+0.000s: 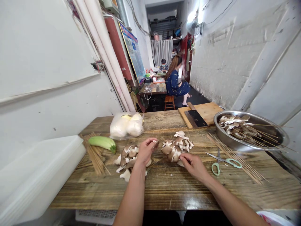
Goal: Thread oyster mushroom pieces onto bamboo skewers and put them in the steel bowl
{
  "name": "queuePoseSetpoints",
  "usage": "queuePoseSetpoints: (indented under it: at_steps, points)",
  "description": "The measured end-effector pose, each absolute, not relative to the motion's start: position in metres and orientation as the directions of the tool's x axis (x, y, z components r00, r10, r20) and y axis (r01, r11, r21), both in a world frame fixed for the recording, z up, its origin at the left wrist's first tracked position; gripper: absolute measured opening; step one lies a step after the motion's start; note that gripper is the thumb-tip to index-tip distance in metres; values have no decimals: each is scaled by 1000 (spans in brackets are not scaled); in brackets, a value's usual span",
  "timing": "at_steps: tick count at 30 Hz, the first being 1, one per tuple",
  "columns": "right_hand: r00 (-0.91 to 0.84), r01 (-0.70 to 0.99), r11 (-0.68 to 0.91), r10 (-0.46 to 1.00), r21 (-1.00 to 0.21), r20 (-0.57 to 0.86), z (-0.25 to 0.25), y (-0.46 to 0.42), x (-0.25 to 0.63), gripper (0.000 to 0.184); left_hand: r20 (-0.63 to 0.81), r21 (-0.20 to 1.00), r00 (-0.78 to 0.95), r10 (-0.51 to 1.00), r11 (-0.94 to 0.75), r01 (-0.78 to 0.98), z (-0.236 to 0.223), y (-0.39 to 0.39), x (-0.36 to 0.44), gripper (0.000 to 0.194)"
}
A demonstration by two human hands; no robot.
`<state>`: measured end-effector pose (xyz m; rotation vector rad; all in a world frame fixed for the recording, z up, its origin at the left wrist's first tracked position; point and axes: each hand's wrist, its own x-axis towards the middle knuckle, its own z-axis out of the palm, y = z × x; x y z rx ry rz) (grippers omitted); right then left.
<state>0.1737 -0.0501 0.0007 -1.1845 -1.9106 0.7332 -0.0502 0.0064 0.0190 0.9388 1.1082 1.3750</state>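
Note:
My left hand (146, 150) is raised over the table with its fingers closed in a pinch on a small oyster mushroom piece (155, 143). To its right, my right hand (192, 164) pinches the edge of an oyster mushroom in the right-hand pile (174, 149). Another oyster mushroom pile (128, 157) lies behind and left of my left forearm, which hides part of it. Several loose bamboo skewers (235, 160) lie to the right of my right hand. Beside them, the green-handled scissors (227, 160) rest with blades spread.
A steel basin (255, 147) holds skewered mushrooms, with sticks jutting over its rim. A cleaver (196, 117) lies on a cutting board (211, 111). On the left are a green squash (102, 142), a skewer bundle (95, 158), a plastic bag (127, 126) and a white bin (44, 179). People sit farther back.

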Motion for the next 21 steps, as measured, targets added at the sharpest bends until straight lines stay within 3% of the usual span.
queuePoseSetpoints:
  at_steps: [9,21]
  points:
    - [-293,465,402,911,-789,292,3,-50,173,28,-122,902,-30,992,99,-419,13,9,-49,48]
    - [-340,482,403,904,-778,258,1,-51,172,28,-170,798,-38,985,115,-591,13,11,-44,27]
